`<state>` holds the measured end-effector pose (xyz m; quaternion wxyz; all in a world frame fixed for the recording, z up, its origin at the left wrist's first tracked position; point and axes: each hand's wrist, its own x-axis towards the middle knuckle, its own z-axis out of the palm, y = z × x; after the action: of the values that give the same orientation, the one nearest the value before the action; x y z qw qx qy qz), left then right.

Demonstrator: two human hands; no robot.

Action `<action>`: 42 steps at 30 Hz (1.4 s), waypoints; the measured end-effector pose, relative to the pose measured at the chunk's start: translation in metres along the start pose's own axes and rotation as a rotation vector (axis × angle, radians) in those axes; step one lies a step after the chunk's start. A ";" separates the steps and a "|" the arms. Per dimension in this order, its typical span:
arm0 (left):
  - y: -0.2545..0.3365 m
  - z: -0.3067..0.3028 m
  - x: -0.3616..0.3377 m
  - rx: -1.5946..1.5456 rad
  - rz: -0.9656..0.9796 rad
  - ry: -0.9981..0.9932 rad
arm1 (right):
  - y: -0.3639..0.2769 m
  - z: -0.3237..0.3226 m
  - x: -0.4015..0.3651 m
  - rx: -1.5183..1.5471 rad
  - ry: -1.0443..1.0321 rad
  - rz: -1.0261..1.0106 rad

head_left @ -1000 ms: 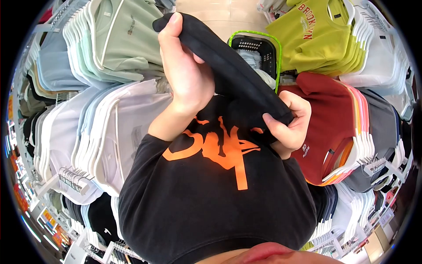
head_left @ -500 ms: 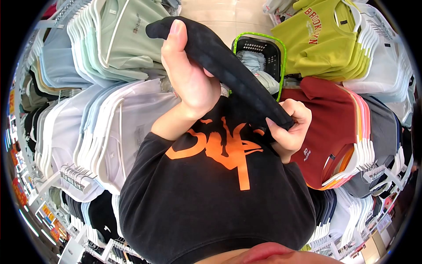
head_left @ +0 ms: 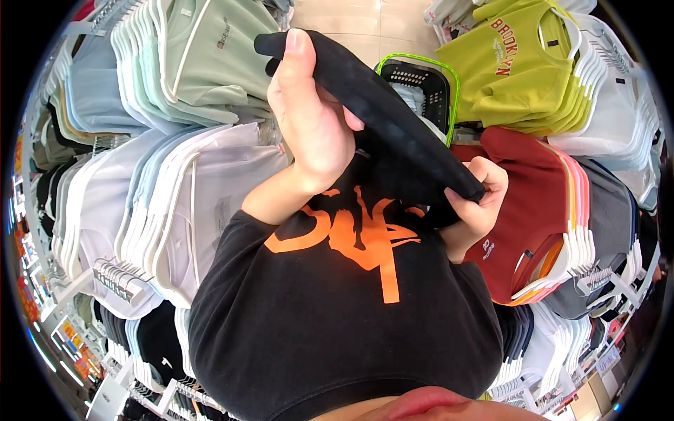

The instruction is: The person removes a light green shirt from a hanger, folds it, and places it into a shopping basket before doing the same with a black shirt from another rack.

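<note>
I hold a folded black garment (head_left: 393, 119) stretched between both hands in front of my chest. My left hand (head_left: 309, 119) grips its upper end, thumb up along the fabric. My right hand (head_left: 474, 203) pinches the lower end, fingers curled tight around it. The cloth runs diagonally from upper left to lower right. Below it is my own black shirt with an orange print (head_left: 351, 231).
A black basket with a green rim (head_left: 421, 81) stands on the floor ahead with pale clothes inside. Racks of hanging shirts surround me: pale green and white on the left (head_left: 182, 63), lime yellow (head_left: 519, 63) and dark red (head_left: 533, 210) on the right.
Both hands shifted slightly to the right with the black garment still stretched between them; the grip is unchanged.
</note>
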<state>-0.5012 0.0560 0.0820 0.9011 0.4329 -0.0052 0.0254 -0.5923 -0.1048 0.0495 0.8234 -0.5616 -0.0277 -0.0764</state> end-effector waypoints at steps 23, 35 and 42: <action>-0.012 -0.009 -0.009 0.125 0.158 -0.282 | 0.011 -0.013 -0.008 0.147 -0.115 -0.076; -0.014 -0.012 0.005 -0.478 -0.384 -0.123 | 0.024 0.050 0.001 -0.749 -0.885 -0.397; -0.013 -0.024 0.001 -0.777 -0.473 -0.233 | 0.035 0.061 0.000 -0.671 -1.016 -0.399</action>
<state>-0.5001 0.0668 0.0570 0.9709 0.0526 -0.0167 -0.2330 -0.5846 -0.0355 0.0397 0.4570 -0.7391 -0.4931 0.0429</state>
